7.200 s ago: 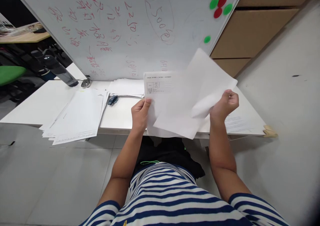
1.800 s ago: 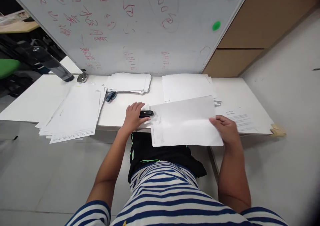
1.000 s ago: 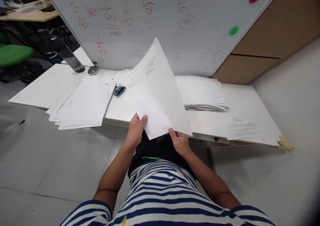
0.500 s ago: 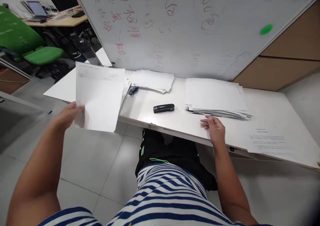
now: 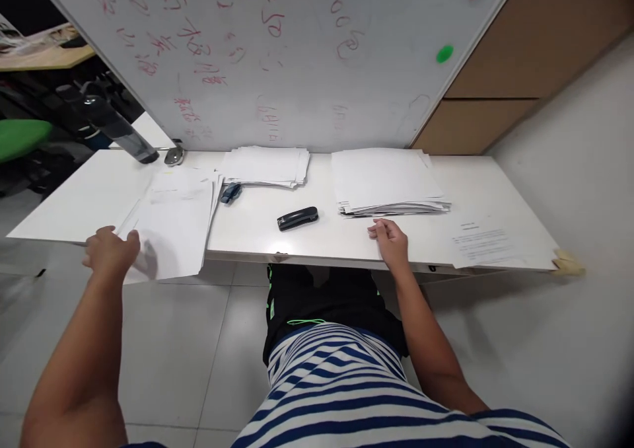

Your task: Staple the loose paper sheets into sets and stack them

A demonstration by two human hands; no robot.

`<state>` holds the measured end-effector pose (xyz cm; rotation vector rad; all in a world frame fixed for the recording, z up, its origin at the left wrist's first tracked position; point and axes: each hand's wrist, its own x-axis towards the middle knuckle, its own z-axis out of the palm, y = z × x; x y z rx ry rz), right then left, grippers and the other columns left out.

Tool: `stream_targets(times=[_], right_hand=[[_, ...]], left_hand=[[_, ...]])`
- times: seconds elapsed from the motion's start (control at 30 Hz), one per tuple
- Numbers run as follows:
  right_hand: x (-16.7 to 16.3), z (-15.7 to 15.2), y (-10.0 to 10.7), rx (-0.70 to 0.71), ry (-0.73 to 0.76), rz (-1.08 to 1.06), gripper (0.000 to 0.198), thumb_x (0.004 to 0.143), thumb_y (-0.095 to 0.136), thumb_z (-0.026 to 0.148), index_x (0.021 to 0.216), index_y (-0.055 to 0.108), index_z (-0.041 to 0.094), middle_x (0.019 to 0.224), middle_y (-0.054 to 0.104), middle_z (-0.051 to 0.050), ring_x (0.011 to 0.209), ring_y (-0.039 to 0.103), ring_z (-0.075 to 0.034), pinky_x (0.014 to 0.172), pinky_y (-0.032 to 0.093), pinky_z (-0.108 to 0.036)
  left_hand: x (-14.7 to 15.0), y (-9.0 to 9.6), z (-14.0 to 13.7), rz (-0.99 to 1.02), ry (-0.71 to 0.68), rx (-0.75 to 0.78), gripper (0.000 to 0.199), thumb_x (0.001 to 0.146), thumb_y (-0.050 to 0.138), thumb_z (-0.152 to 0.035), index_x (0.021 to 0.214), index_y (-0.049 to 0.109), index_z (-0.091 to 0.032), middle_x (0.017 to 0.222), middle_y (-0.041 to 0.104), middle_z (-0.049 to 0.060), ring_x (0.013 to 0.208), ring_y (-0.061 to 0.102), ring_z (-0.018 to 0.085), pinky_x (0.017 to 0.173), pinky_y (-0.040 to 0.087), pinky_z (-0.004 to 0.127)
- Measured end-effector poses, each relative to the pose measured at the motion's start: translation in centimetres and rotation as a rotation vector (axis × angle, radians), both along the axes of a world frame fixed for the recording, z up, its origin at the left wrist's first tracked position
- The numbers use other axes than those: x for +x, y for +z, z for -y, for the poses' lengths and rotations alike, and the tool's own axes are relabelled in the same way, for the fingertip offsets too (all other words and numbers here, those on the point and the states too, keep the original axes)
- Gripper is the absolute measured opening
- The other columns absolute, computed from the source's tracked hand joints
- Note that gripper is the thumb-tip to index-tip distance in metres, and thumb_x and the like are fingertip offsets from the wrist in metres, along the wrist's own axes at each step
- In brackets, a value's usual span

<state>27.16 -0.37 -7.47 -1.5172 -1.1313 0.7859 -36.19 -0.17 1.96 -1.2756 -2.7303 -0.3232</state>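
Observation:
Beside the left edge of a paper pile [image 5: 181,217] is my left hand [image 5: 111,255], its thumb and fingers apart and holding nothing that I can see. The pile's top sheet lies a little askew and hangs past the desk's front edge. My right hand [image 5: 391,242] rests near the front edge with fingers loosely bent and nothing in them. Just beyond it lies a thick paper stack [image 5: 389,177]. Between the hands is a black stapler [image 5: 298,218]. A small dark blue object [image 5: 231,193], perhaps a staple remover, sits by the left pile.
Another paper stack [image 5: 267,165] lies against the whiteboard [image 5: 297,84]. A dark bottle [image 5: 119,124] and a computer mouse [image 5: 173,155] stand at the back left of the white desk [image 5: 257,233]. A printed sheet [image 5: 480,242] is at the right.
My left hand has lowered the sheet it held up onto the left pile and let go. The view has turned to the right. My right hand stays near the thick stack.

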Motion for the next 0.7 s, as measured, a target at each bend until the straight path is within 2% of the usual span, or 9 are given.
stream_targets(times=[0.07, 0.1, 0.2, 0.27, 0.33, 0.4, 0.47, 0.53, 0.7], right_hand=[[-0.1, -0.1, -0.1, 0.017, -0.016, 0.085, 0.045, 0.092, 0.051, 0.056, 0.110, 0.067, 0.018, 0.091, 0.075, -0.008, 0.076, 0.069, -0.019, 0.077, 0.056, -0.035], [-0.2, -0.3, 0.1, 0.051, -0.032, 0.162, 0.043, 0.094, 0.048, 0.054, 0.110, 0.068, 0.019, 0.097, 0.074, -0.010, 0.083, 0.070, -0.021, 0.079, 0.056, -0.037], [-0.6, -2.2, 1.1, 0.222, -0.034, 0.478, 0.040, 0.097, 0.042, 0.046, 0.111, 0.069, 0.020, 0.121, 0.069, -0.014, 0.115, 0.063, -0.026, 0.098, 0.052, -0.044], [-0.8, -4.4, 2.1, 0.280, 0.019, 0.675, 0.040, 0.098, 0.042, 0.043, 0.119, 0.067, 0.020, 0.136, 0.061, -0.015, 0.134, 0.051, -0.028, 0.112, 0.040, -0.048], [-1.0, -6.9, 2.9, 0.214, 0.095, 0.835, 0.047, 0.096, 0.047, 0.044, 0.134, 0.058, 0.019, 0.151, 0.050, -0.015, 0.146, 0.036, -0.032, 0.120, 0.028, -0.055], [-1.0, -8.9, 3.2, 0.076, 0.183, 0.951, 0.061, 0.095, 0.050, 0.050, 0.147, 0.047, 0.018, 0.161, 0.036, -0.016, 0.153, 0.024, -0.035, 0.122, 0.017, -0.061], [-0.5, -9.9, 3.0, -0.028, 0.269, 1.008, 0.069, 0.095, 0.048, 0.056, 0.152, 0.040, 0.017, 0.165, 0.027, -0.016, 0.155, 0.018, -0.035, 0.123, 0.010, -0.061], [0.2, -9.9, 2.5, -0.044, 0.326, 1.016, 0.071, 0.097, 0.041, 0.060, 0.153, 0.038, 0.017, 0.167, 0.021, -0.015, 0.156, 0.015, -0.032, 0.124, 0.008, -0.058], [1.9, -8.3, 1.5, 0.023, 0.406, 0.986, 0.074, 0.095, 0.046, 0.062, 0.156, 0.034, 0.022, 0.169, 0.012, -0.010, 0.157, 0.008, -0.029, 0.125, 0.002, -0.057]], left_hand=[[3.4, 0.2, -0.2, -0.075, 0.001, 0.062, 0.055, 0.085, 0.043, -0.056, 0.128, 0.050, -0.021, 0.152, 0.047, 0.014, 0.138, 0.044, 0.038, 0.110, 0.036, 0.064], [5.7, 0.3, -0.2, -0.092, -0.081, 0.107, 0.054, 0.086, 0.045, -0.054, 0.129, 0.051, -0.022, 0.152, 0.047, 0.013, 0.140, 0.044, 0.036, 0.112, 0.035, 0.061], [14.9, -0.1, -0.2, -0.041, -0.440, 0.211, 0.050, 0.090, 0.045, -0.052, 0.130, 0.053, -0.024, 0.146, 0.054, 0.011, 0.139, 0.046, 0.030, 0.115, 0.036, 0.052], [21.8, -1.0, -0.4, 0.047, -0.678, 0.196, 0.051, 0.094, 0.042, -0.052, 0.133, 0.053, -0.022, 0.147, 0.053, 0.013, 0.141, 0.043, 0.030, 0.117, 0.032, 0.050], [28.0, -2.4, -1.0, 0.113, -0.779, 0.148, 0.056, 0.095, 0.041, -0.055, 0.139, 0.050, -0.021, 0.152, 0.047, 0.015, 0.145, 0.036, 0.034, 0.118, 0.026, 0.056], [32.7, -4.1, -1.8, 0.147, -0.777, 0.151, 0.063, 0.095, 0.044, -0.056, 0.145, 0.045, -0.017, 0.157, 0.040, 0.019, 0.149, 0.028, 0.038, 0.118, 0.022, 0.062], [35.6, -5.7, -2.6, 0.175, -0.749, 0.192, 0.063, 0.095, 0.045, -0.054, 0.146, 0.045, -0.016, 0.157, 0.039, 0.020, 0.149, 0.027, 0.039, 0.118, 0.022, 0.062], [36.9, -7.0, -3.1, 0.180, -0.712, 0.257, 0.058, 0.096, 0.046, -0.050, 0.143, 0.049, -0.016, 0.154, 0.044, 0.019, 0.147, 0.031, 0.039, 0.118, 0.022, 0.061], [36.8, -8.2, -3.4, 0.192, -0.692, 0.335, 0.048, 0.095, 0.051, -0.046, 0.132, 0.057, -0.017, 0.142, 0.055, 0.019, 0.138, 0.043, 0.037, 0.116, 0.028, 0.055]])
